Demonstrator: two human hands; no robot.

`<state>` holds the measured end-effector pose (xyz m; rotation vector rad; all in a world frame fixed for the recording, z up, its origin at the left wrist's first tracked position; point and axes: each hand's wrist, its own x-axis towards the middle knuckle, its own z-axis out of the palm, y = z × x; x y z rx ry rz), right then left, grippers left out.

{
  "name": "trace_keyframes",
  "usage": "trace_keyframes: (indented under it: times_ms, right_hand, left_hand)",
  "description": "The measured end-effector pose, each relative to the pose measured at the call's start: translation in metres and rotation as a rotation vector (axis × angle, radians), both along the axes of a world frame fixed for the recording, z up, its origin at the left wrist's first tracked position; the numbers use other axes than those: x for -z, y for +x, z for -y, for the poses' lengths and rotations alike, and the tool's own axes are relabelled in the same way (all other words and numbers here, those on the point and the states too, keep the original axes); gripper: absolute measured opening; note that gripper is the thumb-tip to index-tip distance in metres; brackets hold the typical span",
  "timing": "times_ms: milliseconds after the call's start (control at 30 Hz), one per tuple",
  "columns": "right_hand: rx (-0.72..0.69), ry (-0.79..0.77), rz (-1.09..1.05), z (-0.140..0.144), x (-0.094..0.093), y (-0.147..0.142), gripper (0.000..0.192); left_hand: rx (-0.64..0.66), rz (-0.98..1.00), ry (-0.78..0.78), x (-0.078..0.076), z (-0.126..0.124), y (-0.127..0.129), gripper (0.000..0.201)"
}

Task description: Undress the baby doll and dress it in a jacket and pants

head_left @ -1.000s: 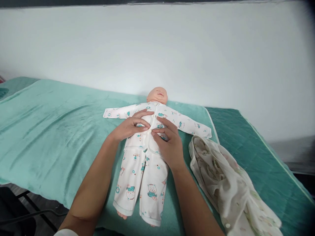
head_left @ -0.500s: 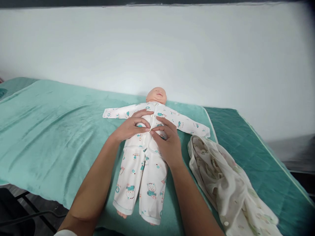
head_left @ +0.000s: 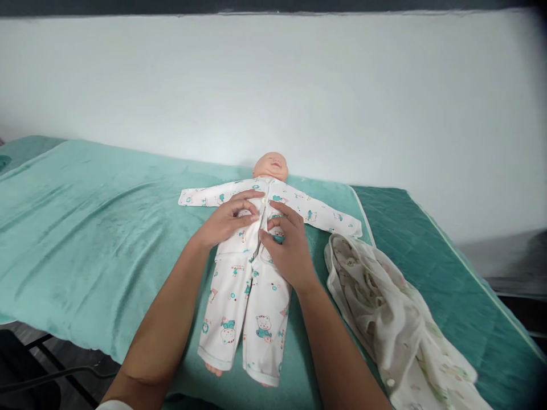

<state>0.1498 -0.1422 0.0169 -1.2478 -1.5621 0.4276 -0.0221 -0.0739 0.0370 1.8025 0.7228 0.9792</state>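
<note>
A baby doll lies on its back, dressed in a white printed shirt and matching trousers. Over the doll's middle, my left hand pinches one front edge of the shirt between thumb and fingers. Opposite it, my right hand has its thumb and fingertips closed on the other front edge. A narrow gap shows between the two edges at mid-chest. Above my fingers, a small button sits at the upper front. Both sleeves stretch out sideways.
Under the doll, a light green blanket covers the table. A crumpled pale printed garment lies to the right, partly over a darker green quilted pad. A white wall rises behind. Dark metal bars stand at lower left.
My hands have drawn slightly apart from where their fingertips met at the shirt front. The shirt's front edges now show a small gap. The doll lies as before.
</note>
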Motion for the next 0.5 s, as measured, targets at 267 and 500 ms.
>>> trace_keyframes:
  times_ms: [267, 500]
  right_hand:
    - [0.648, 0.017, -0.613, -0.019, 0.025, 0.069, 0.022]
    - [0.398, -0.094, -0.344, -0.027, 0.036, 0.044, 0.039]
  left_hand:
    - [-0.72, 0.618, -0.263, 0.016, -0.029, -0.037, 0.021]
    - [-0.705, 0.002, 0.157, 0.034, -0.036, -0.012, 0.021]
